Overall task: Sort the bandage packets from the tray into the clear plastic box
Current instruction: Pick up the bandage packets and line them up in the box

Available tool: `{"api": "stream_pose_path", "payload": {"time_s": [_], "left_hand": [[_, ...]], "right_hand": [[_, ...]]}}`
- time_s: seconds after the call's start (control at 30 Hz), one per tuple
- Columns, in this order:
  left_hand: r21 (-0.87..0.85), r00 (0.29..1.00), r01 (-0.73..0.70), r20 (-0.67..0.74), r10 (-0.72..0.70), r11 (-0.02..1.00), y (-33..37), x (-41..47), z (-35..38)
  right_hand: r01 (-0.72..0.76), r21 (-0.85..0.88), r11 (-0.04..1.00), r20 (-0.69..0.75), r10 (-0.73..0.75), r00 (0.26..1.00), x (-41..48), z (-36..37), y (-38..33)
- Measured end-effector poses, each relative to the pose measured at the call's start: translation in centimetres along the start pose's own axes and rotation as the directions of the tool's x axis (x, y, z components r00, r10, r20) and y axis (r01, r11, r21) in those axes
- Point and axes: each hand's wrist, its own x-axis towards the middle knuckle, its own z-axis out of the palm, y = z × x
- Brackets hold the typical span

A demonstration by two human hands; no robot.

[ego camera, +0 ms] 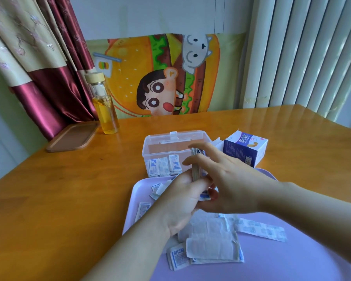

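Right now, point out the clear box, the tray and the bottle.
clear box [146, 152]: head view, on its left wall.
tray [292, 264]: head view, on its bare near-right surface.
bottle [107, 115]: head view, on its liquid-filled lower part.

Single head-worn camera, looking forward and down.
Close above the lilac plastic tray on the glossy orange wooden table.

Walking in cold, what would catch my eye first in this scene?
Probably the two hands at the centre. The left hand grips a stack of bandage packets on edge above the lilac tray, and the right hand touches it with spread fingers. Just behind sits the clear plastic box with a row of packets standing inside, and a bright cartoon burger cloth hangs behind the table.
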Motion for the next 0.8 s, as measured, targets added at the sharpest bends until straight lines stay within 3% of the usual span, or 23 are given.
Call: {"api": "stream_pose_path", "payload": {"time_s": [0.27,0.6,0.7,0.8], "left_hand": [[0.060,1.000,0.004,-0.027,-0.002,0.998,0.9,0.7,-0.7],[0.144,0.995,-0.083,-0.038,0.089,0.986,1.7,2.5,-2.8],[0.140,0.992,-0.108,-0.055,0.117,0.984,1.9,3.7,-4.3],[0.123,0.991,-0.125,-0.040,0.130,0.985,2.3,5.0,-6.1]], "right_hand": [[0.013,-0.055,0.998,-0.057,-0.016,0.998,1.2,-0.5,-0.3],[0.031,0.052,0.998,-0.094,-0.026,0.995,3.8,-0.4,0.5],[-0.034,0.349,0.937,-0.032,0.048,0.998,5.4,-1.4,1.7],[-0.193,0.724,0.662,-0.003,0.282,0.959,6.9,-1.7,2.9]]}}
